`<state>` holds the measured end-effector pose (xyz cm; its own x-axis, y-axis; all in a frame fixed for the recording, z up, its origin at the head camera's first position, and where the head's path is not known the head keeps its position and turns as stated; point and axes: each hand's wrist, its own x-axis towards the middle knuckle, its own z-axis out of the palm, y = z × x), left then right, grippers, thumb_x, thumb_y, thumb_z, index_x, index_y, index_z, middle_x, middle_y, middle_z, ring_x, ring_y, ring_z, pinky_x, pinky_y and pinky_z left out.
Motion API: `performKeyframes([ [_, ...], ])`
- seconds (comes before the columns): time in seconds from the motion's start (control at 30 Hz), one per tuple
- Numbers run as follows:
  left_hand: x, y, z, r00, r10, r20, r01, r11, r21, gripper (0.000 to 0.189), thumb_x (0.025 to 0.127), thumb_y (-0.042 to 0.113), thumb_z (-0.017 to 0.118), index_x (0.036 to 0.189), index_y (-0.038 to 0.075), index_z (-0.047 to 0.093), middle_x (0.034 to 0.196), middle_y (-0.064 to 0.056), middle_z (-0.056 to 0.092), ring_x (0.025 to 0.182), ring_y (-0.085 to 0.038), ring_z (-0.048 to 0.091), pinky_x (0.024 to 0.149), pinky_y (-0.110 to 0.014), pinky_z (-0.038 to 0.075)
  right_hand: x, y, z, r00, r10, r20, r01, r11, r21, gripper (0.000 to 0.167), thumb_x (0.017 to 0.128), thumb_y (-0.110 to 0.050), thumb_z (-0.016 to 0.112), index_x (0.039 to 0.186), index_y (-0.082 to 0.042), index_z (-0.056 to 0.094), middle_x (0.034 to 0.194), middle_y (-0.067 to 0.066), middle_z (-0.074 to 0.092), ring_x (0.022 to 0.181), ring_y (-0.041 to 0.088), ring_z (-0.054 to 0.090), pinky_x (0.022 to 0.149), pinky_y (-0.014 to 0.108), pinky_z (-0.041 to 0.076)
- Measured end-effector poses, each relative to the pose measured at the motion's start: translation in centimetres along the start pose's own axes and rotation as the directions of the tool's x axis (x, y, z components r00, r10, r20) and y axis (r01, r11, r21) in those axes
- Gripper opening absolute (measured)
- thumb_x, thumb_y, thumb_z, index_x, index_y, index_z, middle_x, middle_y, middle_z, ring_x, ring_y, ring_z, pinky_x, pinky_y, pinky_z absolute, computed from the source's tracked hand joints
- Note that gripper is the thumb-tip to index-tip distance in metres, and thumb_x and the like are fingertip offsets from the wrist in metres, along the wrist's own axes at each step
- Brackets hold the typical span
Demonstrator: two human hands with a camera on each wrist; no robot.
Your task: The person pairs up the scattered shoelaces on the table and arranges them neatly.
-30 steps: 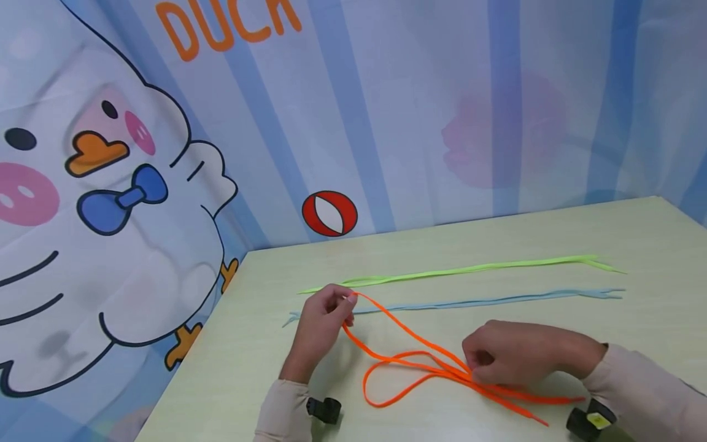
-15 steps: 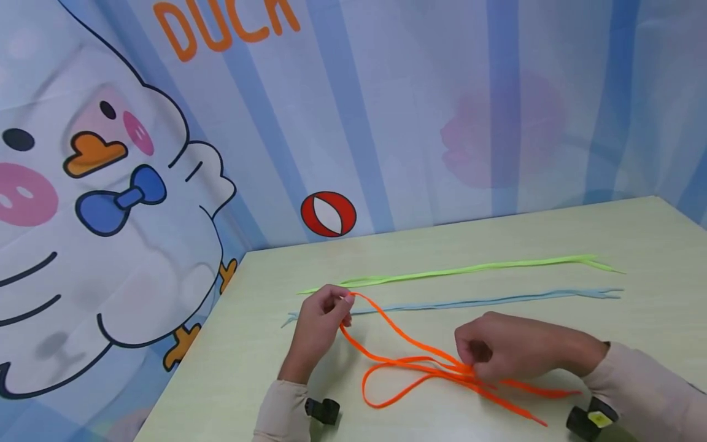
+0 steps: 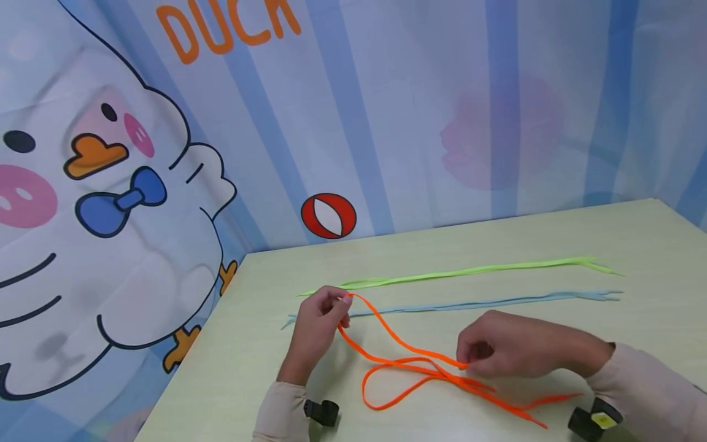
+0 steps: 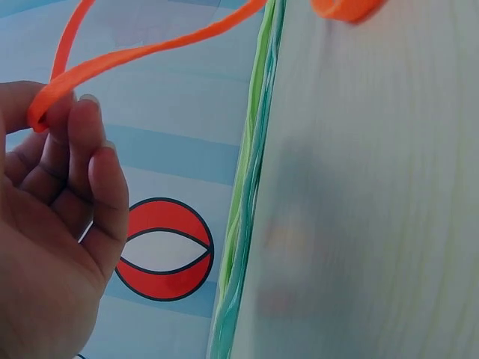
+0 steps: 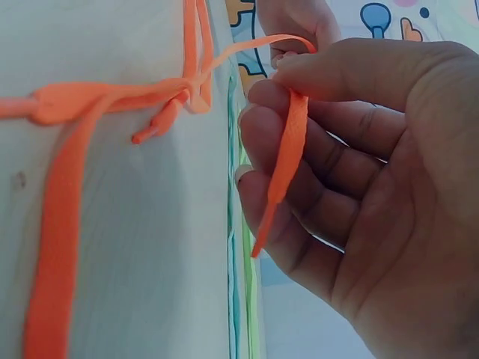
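An orange shoelace point(image 3: 502, 402) lies in loose loops near the front of the table, partly raised by both hands. My left hand point(image 3: 317, 325) pinches a bend of it between thumb and index finger, above the left end of a light blue shoelace point(image 3: 486, 303). In the left wrist view, the orange strand point(image 4: 142, 52) doubles back at those fingertips. My right hand point(image 3: 513, 344) pinches one strand; the right wrist view shows its tipped end point(image 5: 288, 153) hanging below the thumb across curled fingers. Other orange ends rest on the table under this hand.
A yellow-green shoelace point(image 3: 469, 270) is stretched across the table point(image 3: 635, 233) behind the light blue one, roughly parallel to it. Beyond the table's back edge hangs a blue striped cloth point(image 3: 409, 123) printed with a duck. Each wrist carries a small black camera point(image 3: 323, 412).
My right hand has shifted slightly left and up, drawing one orange strand away from the bundle. The loose ends beneath it have shifted. My left hand stays nearly still, keeping its pinch.
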<state>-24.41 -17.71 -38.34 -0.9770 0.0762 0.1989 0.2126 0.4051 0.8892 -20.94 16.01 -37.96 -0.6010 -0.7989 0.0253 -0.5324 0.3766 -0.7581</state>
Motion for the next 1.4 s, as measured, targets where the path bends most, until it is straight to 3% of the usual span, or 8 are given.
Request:
performKeyframes([
  [0.37,0.3,-0.5,0.2,0.999,-0.010,-0.035,0.009,0.999,-0.041,0.023,0.100,0.023,0.064,0.115,0.006,0.065,0.091,-0.012,0.064,0.079,-0.024,0.064,0.078,-0.033,0.055,-1.0,0.3,-2.2,0.993,0.082,-0.081,-0.083,0.997,-0.002,0.011,0.098,-0.028,0.066,0.092,-0.019,0.068,0.079,-0.006,0.064,0.069,0.012,0.057,0.063,0.029,0.050],
  [0.53,0.1,-0.6,-0.1,0.999,-0.011,-0.052,0.009,0.998,-0.056,0.020,0.100,0.022,0.063,0.114,0.008,0.066,0.091,-0.011,0.064,0.077,-0.024,0.063,0.077,-0.032,0.054,-1.6,-0.1,-3.1,0.984,0.125,-0.130,-0.128,0.992,-0.012,0.010,0.097,-0.028,0.066,0.091,-0.020,0.067,0.079,-0.004,0.065,0.071,0.015,0.058,0.064,0.030,0.050],
  [0.9,-0.3,-0.7,-1.0,0.999,-0.024,-0.044,0.021,0.997,-0.072,0.022,0.099,0.026,0.066,0.113,0.009,0.069,0.092,-0.013,0.064,0.078,-0.025,0.063,0.078,-0.031,0.054,-2.9,-0.9,-3.9,0.971,0.136,-0.195,-0.149,0.988,-0.049,0.012,0.098,-0.016,0.062,0.088,-0.021,0.065,0.081,-0.003,0.064,0.071,0.016,0.058,0.064,0.030,0.049],
  [1.1,0.0,-1.1,-0.9,0.999,-0.031,-0.038,0.029,0.998,-0.051,0.028,0.097,0.032,0.068,0.113,0.010,0.070,0.097,-0.017,0.065,0.079,-0.024,0.064,0.077,-0.029,0.054,-3.5,-0.5,-4.6,0.961,0.165,-0.221,-0.179,0.983,-0.048,0.012,0.099,-0.024,0.063,0.088,-0.021,0.064,0.082,-0.001,0.064,0.071,0.016,0.057,0.063,0.030,0.047],
  [1.4,0.3,-1.4,-0.6,0.998,-0.019,-0.058,0.017,0.999,-0.039,0.029,0.096,0.033,0.069,0.113,0.009,0.071,0.097,-0.011,0.066,0.079,-0.024,0.065,0.076,-0.029,0.055,-4.0,1.0,-4.9,0.953,0.195,-0.231,-0.209,0.977,-0.034,0.014,0.100,-0.028,0.063,0.089,-0.019,0.064,0.080,0.000,0.063,0.066,0.014,0.053,0.060,0.030,0.045],
])
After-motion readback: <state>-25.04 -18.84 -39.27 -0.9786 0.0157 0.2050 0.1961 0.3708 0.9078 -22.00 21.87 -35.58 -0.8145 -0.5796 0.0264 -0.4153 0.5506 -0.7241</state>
